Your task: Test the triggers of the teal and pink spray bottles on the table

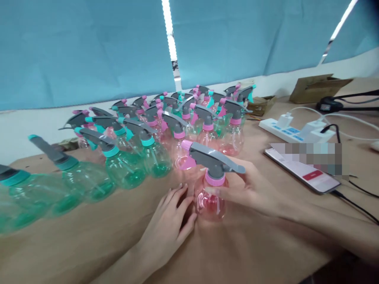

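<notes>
A clear pink spray bottle [211,203] with a pink collar and a grey and pink trigger head stands upright on the brown tabletop. My right hand [237,189] is wrapped round its upper body just under the collar, with the thumb in front and the other fingers partly hidden behind. On the left side of the same bottle, my left hand [168,221] rests palm down on the table, fingers slightly bent and apart, with the fingertips close to the bottle; whether they touch it I cannot tell. Pink liquid seems to lie inside the bottle.
Green spray bottles [126,167] line the left, and several pink and green ones [209,136] crowd behind. To the right are a phone [308,173] on a cable, a white power strip [281,132] with chargers, and a cardboard box [316,90]. Blue cloth [103,51] covers the wall.
</notes>
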Demonstrator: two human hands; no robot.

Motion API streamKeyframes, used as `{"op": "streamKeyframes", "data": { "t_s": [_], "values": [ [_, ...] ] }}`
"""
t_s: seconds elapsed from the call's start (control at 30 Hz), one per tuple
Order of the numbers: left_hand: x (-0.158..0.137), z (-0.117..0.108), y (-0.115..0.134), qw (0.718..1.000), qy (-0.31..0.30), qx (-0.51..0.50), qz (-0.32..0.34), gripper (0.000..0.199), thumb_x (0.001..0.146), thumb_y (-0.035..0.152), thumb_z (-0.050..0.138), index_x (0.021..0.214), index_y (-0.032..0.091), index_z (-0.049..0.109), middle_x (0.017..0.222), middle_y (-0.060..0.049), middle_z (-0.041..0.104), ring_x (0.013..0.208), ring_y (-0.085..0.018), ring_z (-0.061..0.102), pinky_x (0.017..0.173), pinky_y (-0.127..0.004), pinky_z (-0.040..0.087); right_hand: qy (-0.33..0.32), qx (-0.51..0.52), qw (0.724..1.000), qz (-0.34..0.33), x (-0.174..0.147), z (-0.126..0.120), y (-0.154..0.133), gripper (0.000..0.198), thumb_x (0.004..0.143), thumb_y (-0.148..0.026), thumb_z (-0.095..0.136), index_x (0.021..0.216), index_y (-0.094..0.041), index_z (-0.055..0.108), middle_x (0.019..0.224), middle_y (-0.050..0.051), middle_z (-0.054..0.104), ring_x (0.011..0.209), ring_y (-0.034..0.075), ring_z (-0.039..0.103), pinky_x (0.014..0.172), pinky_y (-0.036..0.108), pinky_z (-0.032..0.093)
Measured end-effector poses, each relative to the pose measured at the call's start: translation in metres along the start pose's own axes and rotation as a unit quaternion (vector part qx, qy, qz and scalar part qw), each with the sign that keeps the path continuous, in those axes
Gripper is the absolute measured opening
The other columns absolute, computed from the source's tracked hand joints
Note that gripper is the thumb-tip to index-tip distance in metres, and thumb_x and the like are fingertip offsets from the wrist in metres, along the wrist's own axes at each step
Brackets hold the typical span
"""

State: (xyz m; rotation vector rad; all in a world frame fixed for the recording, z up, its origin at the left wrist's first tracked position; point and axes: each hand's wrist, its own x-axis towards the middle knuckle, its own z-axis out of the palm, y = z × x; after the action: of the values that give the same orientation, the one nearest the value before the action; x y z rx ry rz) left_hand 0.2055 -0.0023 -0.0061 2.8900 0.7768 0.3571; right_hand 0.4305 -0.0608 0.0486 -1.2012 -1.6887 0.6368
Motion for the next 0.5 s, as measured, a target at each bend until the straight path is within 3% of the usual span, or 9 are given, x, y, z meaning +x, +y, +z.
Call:
{"op": "streamKeyframes", "data": {
  "t_s": [0.17,0.33,0.5],
  "values": [
    [0.017,0.009,0.011,0.999,-0.008,-0.007,0.035,0.033,0.095,0.027,0.046,0.126,0.019,0.052,0.135,-0.012,0.051,0.127,-0.031,0.045,0.102,-0.05,0.04,0.032,0.005,0.998,0.053,-0.017,-0.028,0.007,0.018,0.075,-0.024,0.072,0.089,-0.023,0.06,0.091,-0.001,0.066,0.087,0.02,0.061,0.087,0.038,0.047],
    [0.03,0.018,0.017,0.998,-0.011,-0.01,0.054,0.035,0.096,0.028,0.045,0.13,0.019,0.05,0.138,-0.012,0.048,0.13,-0.03,0.041,0.104,-0.051,0.037,0.08,0.007,0.994,0.071,-0.032,-0.056,0.024,0.019,0.077,-0.021,0.07,0.094,-0.026,0.064,0.104,-0.002,0.067,0.101,0.022,0.06,0.093,0.038,0.044],
    [0.045,0.025,0.022,0.997,-0.006,-0.022,0.076,0.036,0.097,0.028,0.043,0.132,0.019,0.048,0.138,-0.012,0.048,0.132,-0.029,0.039,0.105,-0.052,0.036,0.117,0.002,0.985,0.128,-0.034,-0.097,0.034,0.013,0.08,-0.022,0.067,0.092,-0.026,0.066,0.101,0.0,0.069,0.099,0.021,0.062,0.092,0.035,0.044]
  ]
}}
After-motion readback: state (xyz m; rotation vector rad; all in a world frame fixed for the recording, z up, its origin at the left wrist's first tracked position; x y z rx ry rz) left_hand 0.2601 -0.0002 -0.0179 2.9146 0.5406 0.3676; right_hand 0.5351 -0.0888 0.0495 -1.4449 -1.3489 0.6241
